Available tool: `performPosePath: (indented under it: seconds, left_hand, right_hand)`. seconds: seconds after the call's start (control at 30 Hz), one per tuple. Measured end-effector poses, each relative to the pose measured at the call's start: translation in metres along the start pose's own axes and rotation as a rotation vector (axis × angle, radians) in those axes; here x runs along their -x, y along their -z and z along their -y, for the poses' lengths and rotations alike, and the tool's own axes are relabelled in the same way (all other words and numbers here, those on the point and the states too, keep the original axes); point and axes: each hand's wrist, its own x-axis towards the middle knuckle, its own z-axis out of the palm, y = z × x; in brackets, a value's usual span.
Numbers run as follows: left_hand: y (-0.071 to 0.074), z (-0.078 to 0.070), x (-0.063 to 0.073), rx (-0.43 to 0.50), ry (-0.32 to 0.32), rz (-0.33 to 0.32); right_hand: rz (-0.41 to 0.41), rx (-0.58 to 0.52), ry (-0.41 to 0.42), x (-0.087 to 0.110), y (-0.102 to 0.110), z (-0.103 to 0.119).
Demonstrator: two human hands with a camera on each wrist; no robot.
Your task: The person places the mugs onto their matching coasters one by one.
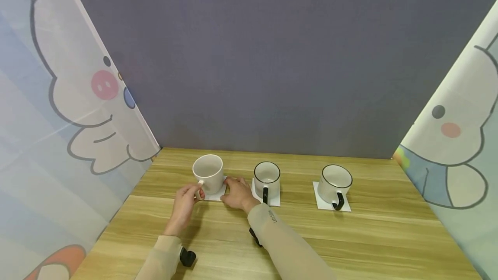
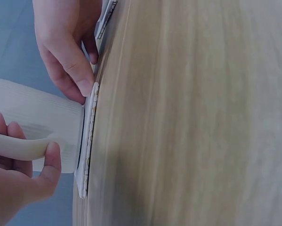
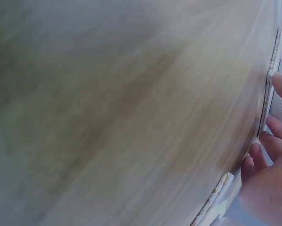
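An all-white mug [image 1: 213, 183] with a ribbed side stands upright over a white square coaster [image 1: 220, 194] at the left of the table. My left hand [image 1: 183, 206] grips its handle [image 2: 20, 147], thumb on the near side and fingers curled through. At the coaster's right edge, my right hand [image 1: 239, 194] pinches the coaster between thumb and fingers, close beside the mug's base. The left wrist view shows the right thumb on the coaster [image 2: 88, 141] and the other fingers partly hidden behind it.
A white mug with black rim and handle [image 1: 268, 179] sits on a coaster [image 1: 275, 201] just right of my right hand. Another black-handled mug [image 1: 335, 182] stands on its coaster [image 1: 320, 202] farther right. A grey panel [image 1: 272, 64] rises behind the wooden table [image 1: 233, 245].
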Motion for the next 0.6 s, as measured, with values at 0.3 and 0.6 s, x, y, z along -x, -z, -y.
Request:
performPosePath:
  seconds: [0.3,0.6]
  left_hand:
    - [-0.003,0.005,0.001,0.015,-0.007,-0.027]
    - [-0.011,0.004,0.006,0.045,-0.007,-0.115]
  right_hand:
    - [-0.011,0.013,0.008,0.001,0.000,0.001]
    - [-0.014,0.029,0.022,0.001,0.000,0.000]
